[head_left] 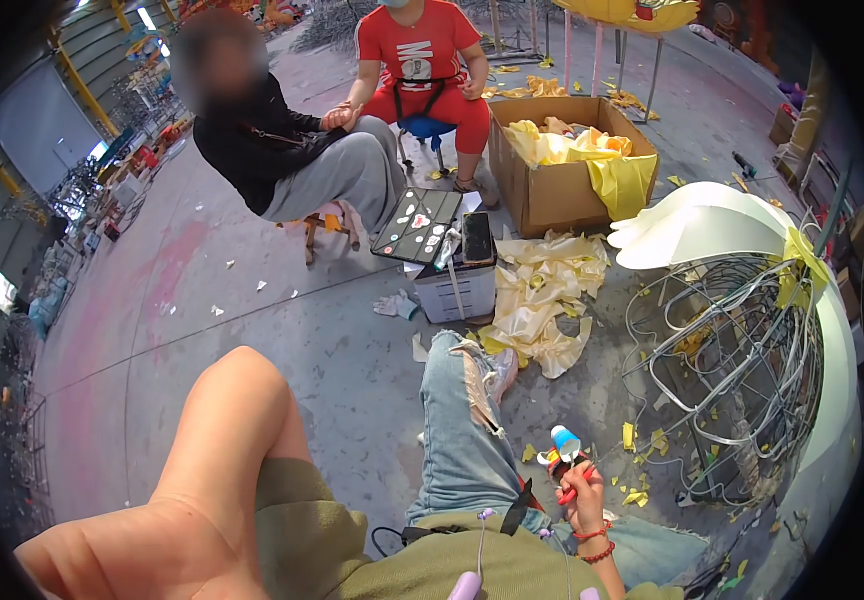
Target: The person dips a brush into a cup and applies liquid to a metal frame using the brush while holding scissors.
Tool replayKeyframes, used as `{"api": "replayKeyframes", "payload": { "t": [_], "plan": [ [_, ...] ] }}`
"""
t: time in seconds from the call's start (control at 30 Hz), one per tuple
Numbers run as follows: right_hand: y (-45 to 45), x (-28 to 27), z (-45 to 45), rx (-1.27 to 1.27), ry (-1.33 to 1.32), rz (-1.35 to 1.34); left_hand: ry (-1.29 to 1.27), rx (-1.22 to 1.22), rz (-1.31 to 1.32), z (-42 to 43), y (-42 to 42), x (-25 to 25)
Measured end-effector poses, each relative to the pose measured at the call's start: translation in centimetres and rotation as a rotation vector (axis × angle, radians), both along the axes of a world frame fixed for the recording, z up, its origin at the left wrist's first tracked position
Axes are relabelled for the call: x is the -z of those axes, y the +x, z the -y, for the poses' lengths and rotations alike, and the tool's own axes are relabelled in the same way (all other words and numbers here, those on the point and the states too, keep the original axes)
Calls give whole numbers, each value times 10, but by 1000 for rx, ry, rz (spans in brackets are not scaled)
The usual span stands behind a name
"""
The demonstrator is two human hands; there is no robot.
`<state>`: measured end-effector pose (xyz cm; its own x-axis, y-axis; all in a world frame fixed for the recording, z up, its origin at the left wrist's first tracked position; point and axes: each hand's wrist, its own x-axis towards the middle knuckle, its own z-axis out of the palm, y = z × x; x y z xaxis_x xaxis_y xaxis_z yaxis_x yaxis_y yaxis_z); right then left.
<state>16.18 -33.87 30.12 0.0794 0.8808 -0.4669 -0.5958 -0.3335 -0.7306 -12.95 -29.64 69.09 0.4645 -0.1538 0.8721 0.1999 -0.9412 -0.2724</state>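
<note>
My right hand (582,497) is closed around a red-handled tool (576,484) above my lap, beside my jeans leg. A small blue-and-white piece (566,441) stands out just beyond the fingers; I cannot tell whether it belongs to the tool. A red cord and a beaded bracelet circle that wrist. Close to the camera at lower left is my left hand (82,560), raised on a bent arm. Its fingers run out of the picture, so what they do is hidden.
A wire frame (722,370) with pale sheet panels (702,222) stands at right. Ahead are a cardboard box (524,185) of yellow fabric, a white box (454,296) bearing a stickered tablet (417,225) and phone (476,238), crumpled cloth (542,300), and two seated people.
</note>
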Motion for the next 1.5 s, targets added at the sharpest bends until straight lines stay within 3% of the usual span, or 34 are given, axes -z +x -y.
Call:
{"api": "replayKeyframes", "payload": {
  "t": [0.87, 1.13, 1.5],
  "plan": [
    [6, 12, 17, 75, -79, -44, -78, 371, 129, 8, 1, 13],
    [9, 18, 25, 100, -77, -45, -108, 491, 156, 45, -38, 22],
    [14, 22, 30, 108, -96, -37, -131, 609, 163, -6, 46, 12]
  ]
}}
